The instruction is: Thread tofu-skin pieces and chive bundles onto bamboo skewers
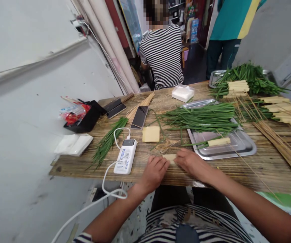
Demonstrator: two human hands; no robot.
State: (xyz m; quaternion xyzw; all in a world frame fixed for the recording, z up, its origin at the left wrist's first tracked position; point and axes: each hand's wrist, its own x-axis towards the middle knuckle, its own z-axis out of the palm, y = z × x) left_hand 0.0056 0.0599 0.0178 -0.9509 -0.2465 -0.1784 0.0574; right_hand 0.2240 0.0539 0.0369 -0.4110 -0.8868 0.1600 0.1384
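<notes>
Both ends of the pale roll [169, 159], lying on the bench [76, 166] near its front edge, are clamped: left grip [157, 171] on one, right grip [189, 163] on the other. I can't see whether it's filled. Uneven pressure from my two sides could, I judge, skew or tear it. Beside my left forearm [120, 210] droops a cable [92, 202]; a snag there could drag the power bank [126, 158] off.

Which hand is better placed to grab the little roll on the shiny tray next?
Probably the right hand: it's closer to the roll on the tray. The left hand is farther away. Both hold a yellow piece.
</notes>
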